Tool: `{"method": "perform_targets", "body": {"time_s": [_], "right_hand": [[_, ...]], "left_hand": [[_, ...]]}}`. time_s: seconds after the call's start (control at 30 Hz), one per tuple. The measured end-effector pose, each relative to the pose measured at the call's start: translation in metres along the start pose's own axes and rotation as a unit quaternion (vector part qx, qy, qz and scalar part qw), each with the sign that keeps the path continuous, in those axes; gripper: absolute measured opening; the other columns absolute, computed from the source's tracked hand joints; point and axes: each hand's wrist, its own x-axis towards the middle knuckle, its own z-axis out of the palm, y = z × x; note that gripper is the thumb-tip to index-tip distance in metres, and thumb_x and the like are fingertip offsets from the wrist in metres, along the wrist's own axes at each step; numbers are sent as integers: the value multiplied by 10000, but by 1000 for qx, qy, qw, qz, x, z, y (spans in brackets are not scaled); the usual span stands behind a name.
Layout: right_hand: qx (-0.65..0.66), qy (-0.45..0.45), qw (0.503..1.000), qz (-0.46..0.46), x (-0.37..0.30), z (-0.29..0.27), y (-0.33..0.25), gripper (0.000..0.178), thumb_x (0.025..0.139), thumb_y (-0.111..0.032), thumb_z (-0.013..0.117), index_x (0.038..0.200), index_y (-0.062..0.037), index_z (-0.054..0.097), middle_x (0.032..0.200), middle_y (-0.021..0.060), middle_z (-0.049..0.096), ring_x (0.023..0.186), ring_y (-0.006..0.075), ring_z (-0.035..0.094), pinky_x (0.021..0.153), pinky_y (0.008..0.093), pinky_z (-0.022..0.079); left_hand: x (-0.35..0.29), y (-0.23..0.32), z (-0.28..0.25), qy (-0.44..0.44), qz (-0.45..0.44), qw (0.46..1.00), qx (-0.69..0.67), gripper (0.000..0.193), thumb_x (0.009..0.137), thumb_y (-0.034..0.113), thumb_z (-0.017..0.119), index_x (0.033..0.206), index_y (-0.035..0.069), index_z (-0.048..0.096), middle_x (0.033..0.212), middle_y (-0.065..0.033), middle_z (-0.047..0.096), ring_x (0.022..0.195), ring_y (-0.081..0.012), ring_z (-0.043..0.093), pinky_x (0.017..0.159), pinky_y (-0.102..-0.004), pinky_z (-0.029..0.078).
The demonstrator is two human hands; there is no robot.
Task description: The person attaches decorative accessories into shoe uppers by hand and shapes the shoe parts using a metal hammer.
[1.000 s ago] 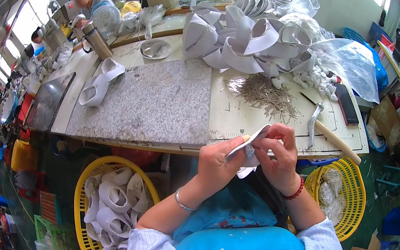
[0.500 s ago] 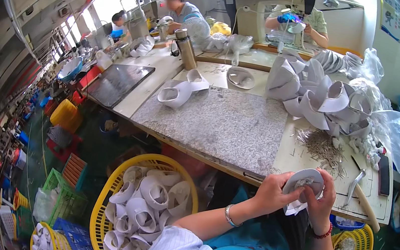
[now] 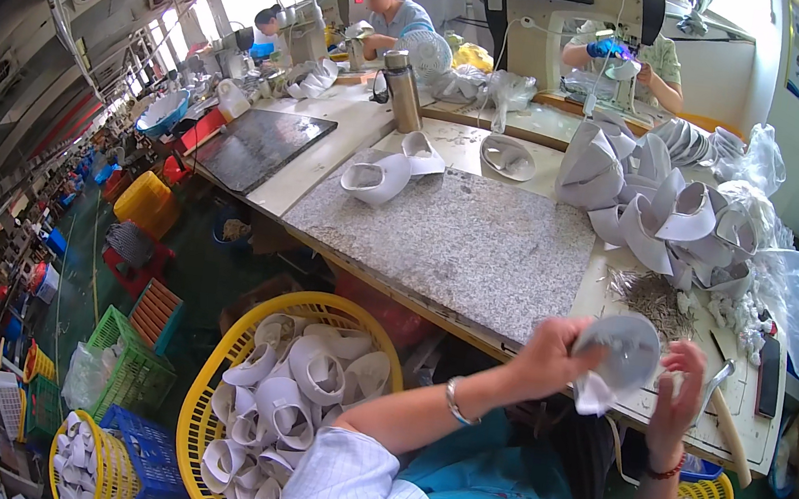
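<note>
A white shoe upper (image 3: 625,348) is held over the table's near edge, its rounded side facing up and a loose white flap hanging below. My left hand (image 3: 547,355) grips it by the left side, thumb and fingers closed on the edge. Just to its right, my right hand (image 3: 678,392) is raised off the piece, fingers apart and holding nothing. Behind both hands lies a heap of thin metal nails or pins (image 3: 653,298). A tool with a wooden handle (image 3: 731,430) and a curved metal head rests beside my right hand.
A grey stone slab (image 3: 461,243) covers the table's middle, with two white uppers (image 3: 377,178) and a flask (image 3: 402,93) beyond. More uppers (image 3: 649,197) are piled right. Yellow baskets (image 3: 195,425) stand below. A dark phone (image 3: 767,377) lies at right. Co-workers sit at machines behind.
My right hand has let go of the shoe upper and moved right, its fingers opening. The upper has turned and lifted slightly in my left hand. The whole view has shifted a little.
</note>
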Motion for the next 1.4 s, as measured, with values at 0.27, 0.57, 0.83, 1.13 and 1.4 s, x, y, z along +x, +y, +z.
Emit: {"method": "perform_targets", "body": {"time_s": [0.27,0.57,0.83,1.13,1.4], "right_hand": [[-406,-36,912,45,-50,-111,68,328,919,-115,562,1223,4,539,1238,173,536,1092,332,545,961,394,420],[-382,-108,907,143,-48,-145,84,330,911,-29,493,1234,31,529,1181,210,564,1121,377,532,968,418,415],[-337,-107,908,223,-44,-144,92,392,879,-74,609,1264,-11,567,996,164,620,828,249,603,767,337,494],[177,-25,902,393,32,-31,-8,190,905,-150,572,1055,-33,578,761,-39,502,589,40,443,494,197,374],[242,-255,844,405,63,96,-16,135,961,-167,573,913,-41,572,703,-39,470,555,35,452,457,203,385]], "left_hand": [[-4,13,-77,121,390,703,583,459,696,58,659,1156,54,651,1229,-118,652,1082,-319,650,828,-406,527],[-43,-23,-84,27,221,836,502,484,732,250,676,1176,59,651,1367,-129,560,1289,-302,511,1018,-426,409],[-22,-48,-81,145,276,785,536,291,781,223,629,1017,57,670,1058,-131,600,1025,-323,587,902,-445,437],[-21,-56,-86,164,250,812,501,291,768,117,708,1028,-11,681,1151,-137,649,1201,-364,566,966,-437,452],[-36,-54,-77,157,213,817,512,301,803,129,706,1079,12,680,1236,-133,618,1250,-364,522,994,-453,416]]}}
